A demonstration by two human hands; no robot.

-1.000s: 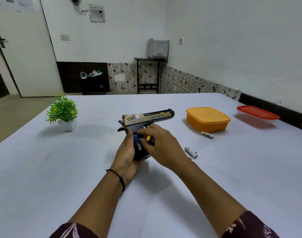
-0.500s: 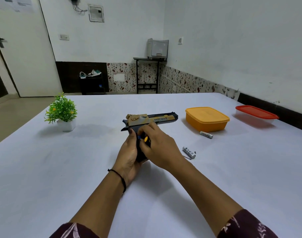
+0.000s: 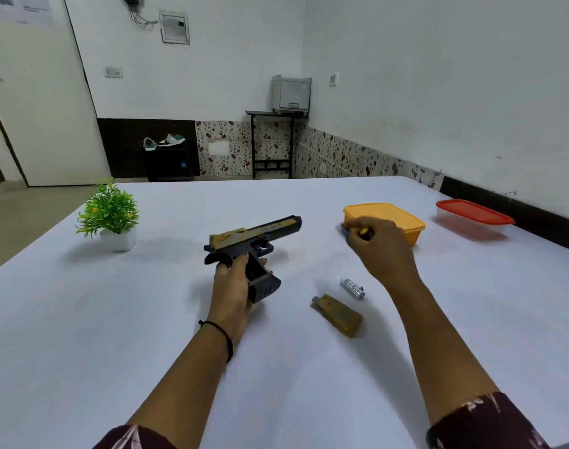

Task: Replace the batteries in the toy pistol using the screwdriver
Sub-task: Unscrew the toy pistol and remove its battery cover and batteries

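Head: toy pistol (image 3: 254, 236) in left hand (image 3: 232, 288)

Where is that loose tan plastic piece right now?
In the head view, the tan piece lies on the table, right of the toy pistol and just nearer the person than the silver battery.

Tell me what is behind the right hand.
The closed orange box stands behind the right hand, which grips a small blue-and-yellow tool. The hand covers the box's near left side and the table just before it; anything there is hidden.
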